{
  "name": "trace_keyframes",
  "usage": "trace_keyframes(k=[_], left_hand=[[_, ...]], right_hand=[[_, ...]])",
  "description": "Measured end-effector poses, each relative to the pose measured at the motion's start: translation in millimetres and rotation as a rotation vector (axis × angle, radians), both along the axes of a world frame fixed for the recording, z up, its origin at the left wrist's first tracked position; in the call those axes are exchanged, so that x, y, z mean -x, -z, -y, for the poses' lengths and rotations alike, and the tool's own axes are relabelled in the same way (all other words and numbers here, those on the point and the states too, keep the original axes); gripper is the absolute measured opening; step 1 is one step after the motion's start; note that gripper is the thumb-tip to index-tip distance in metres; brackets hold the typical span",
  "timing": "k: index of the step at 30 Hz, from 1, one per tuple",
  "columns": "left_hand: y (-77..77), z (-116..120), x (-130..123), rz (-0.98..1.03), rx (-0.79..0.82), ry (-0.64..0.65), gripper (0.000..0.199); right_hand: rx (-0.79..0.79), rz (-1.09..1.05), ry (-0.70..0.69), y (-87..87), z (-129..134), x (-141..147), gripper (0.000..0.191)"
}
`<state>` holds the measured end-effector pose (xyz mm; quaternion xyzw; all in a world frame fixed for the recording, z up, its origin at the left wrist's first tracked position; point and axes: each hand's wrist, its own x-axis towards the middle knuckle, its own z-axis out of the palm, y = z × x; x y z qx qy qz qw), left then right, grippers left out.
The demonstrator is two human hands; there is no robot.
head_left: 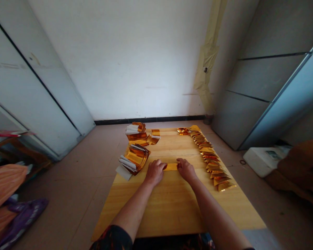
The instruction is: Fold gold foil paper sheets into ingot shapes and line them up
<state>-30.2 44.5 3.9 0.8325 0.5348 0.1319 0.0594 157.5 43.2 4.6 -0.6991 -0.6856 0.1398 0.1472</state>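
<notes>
A narrow strip of gold foil paper (171,167) is stretched flat just above or on the wooden table (167,201); which of the two I cannot tell. My left hand (155,171) pinches its left end, fingers closed. At the right end, my right hand (186,169) grips it between thumb and fingers. Left of my hands lies a fanned stack of gold foil sheets with white backs (135,158). Folded gold foil pieces (211,163) run in a long overlapping row along the table's right side.
More foil sheets (137,138) lie at the back left, near a small gold piece (155,132). A crumpled shiny foil piece (183,131) sits at the back right. Beyond the table stand a grey refrigerator (261,86), a white foam box (261,161) and orange and purple bags (7,205).
</notes>
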Motion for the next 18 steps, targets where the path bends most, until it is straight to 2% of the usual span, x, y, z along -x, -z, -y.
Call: trace_keyframes(k=[2, 7, 13, 18], left_hand=[[0.1, 1.7, 0.1, 0.012, -0.026, 0.014, 0.030], [0.1, 5.7, -0.7, 0.022, -0.088, 0.023, 0.025], [0.6, 6.2, -1.0, 0.036, -0.125, 0.006, 0.027], [3.0, 5.9, -0.6, 0.065, -0.146, 0.010, 0.025]], right_hand=[[0.002, 0.029, 0.008, -1.4, 0.7, 2.0, 0.036], [-0.036, -0.003, -0.017, -0.4, 3.7, 2.1, 0.025], [-0.086, -0.013, -0.038, 1.4, 6.4, -0.6, 0.035], [-0.113, -0.040, -0.057, 4.0, 6.8, -1.0, 0.034]])
